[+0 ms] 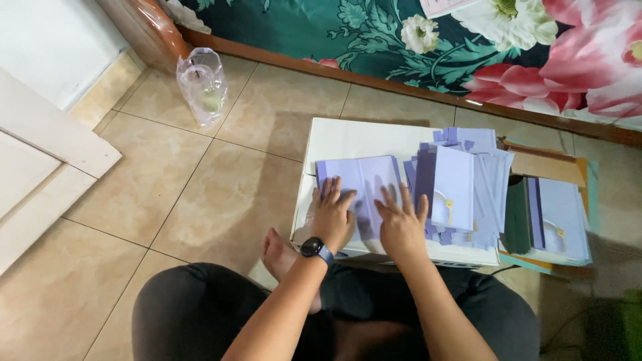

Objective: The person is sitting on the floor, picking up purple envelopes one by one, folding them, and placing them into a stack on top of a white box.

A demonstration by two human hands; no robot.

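We are sitting cross-legged on the tiled floor (pixel 221 194) with a white box (pixel 348 144) in front of us serving as our work surface. Both our palms press flat on a lavender card (pixel 361 180) lying open on the box top: our left hand (pixel 332 217), with a dark watch at the wrist, and our right hand (pixel 401 224) lie side by side, fingers spread, grip fully open and closed around nothing. Just to the right, a leaning stack of lavender cards (pixel 461 187) overlaps on the same box, and we judge these to be pieces already handled, though we cannot tell for sure. Further right, another pile of cards (pixel 558 217) sits in an open carton, perhaps the remaining supply. A clear plastic bag (pixel 202 83) stands apart near the wall.
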